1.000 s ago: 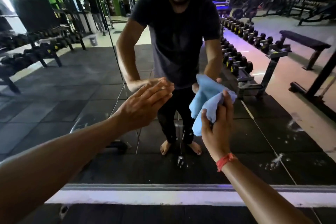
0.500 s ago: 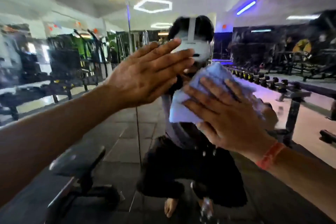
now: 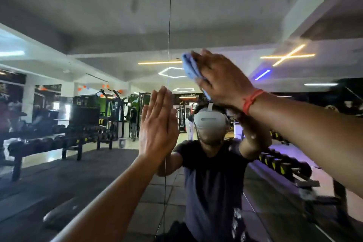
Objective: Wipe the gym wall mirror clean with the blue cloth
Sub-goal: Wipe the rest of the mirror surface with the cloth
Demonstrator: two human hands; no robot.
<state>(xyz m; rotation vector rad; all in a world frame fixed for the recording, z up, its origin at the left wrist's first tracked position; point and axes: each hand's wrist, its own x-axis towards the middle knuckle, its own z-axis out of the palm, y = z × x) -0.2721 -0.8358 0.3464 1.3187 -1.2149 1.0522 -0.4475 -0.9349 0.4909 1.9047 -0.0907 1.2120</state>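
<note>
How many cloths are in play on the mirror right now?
1. The blue cloth is pressed flat against the mirror under the right hand, high up and right of the vertical seam. The left hand rests bare beside the seam.

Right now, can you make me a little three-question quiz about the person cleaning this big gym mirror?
1. True or false: the right hand presses the blue cloth flat on the mirror.
2. What is the left hand doing? A) squeezing a spray bottle B) resting flat with straight fingers against the mirror C) gripping a dumbbell
3. Fill in: the band on the right wrist is ____.

Key: 1 true; 2 B; 3 red
</note>
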